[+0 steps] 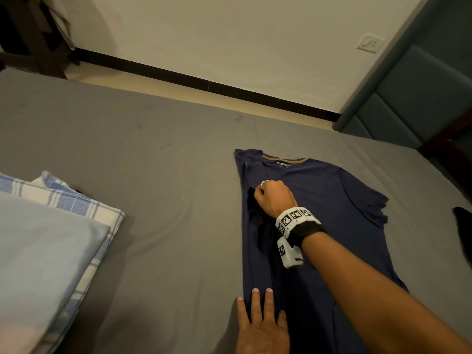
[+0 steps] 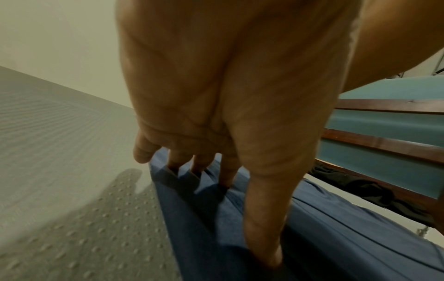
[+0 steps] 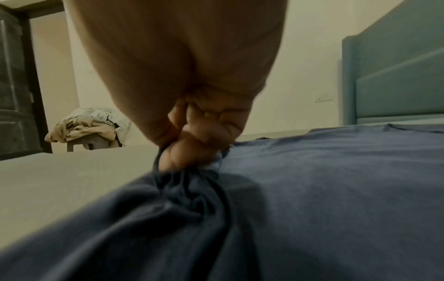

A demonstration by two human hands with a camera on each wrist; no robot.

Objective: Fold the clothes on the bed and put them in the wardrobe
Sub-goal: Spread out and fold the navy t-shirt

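A navy blue T-shirt (image 1: 332,200) lies flat on the grey bed sheet (image 1: 153,162), collar toward the far wall, its left side folded inward. My right hand (image 1: 270,198) pinches a bunched fold of the shirt's left sleeve area, fingers curled round the fabric (image 3: 192,182). My left hand (image 1: 263,320) lies flat with straight fingers pressing the shirt's lower left edge onto the bed; in the left wrist view its fingertips (image 2: 199,167) dent the blue cloth (image 2: 312,228).
A stack of folded clothes, light blue over blue-checked (image 1: 63,226), sits at the bed's left. A teal padded headboard (image 1: 421,98) stands at right. A dark garment (image 1: 463,226) lies at the right edge. A dark wardrobe (image 3: 14,85) and a chair heaped with clothes (image 3: 91,125) stand beyond the bed.
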